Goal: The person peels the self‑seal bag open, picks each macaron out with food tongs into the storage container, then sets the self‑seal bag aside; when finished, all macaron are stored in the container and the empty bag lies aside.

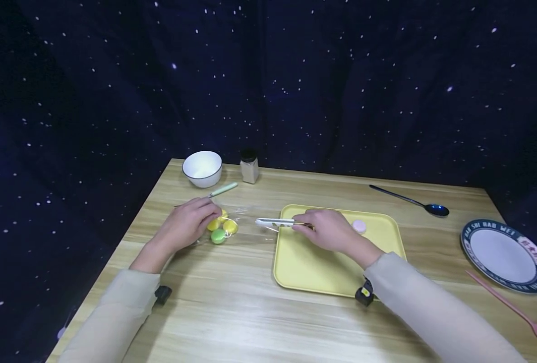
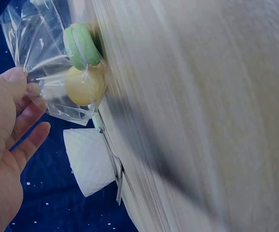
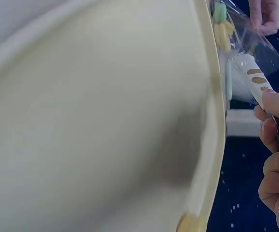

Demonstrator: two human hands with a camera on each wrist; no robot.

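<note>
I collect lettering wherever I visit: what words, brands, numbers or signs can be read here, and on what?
"HAO SHI HAO WEI": along the dark-rimmed plate's upper rim.
"好食好味": red characters on the rim's pale patch; small, so less certain.
Other rim lettering: too small to read surely.
Yellow mark on the black wrist device: too small to read.

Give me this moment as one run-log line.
left hand: pinching clear plastic bag of macarons | right hand: holding tongs, pointed toward bag | yellow tray: pale pink macaron on it
</note>
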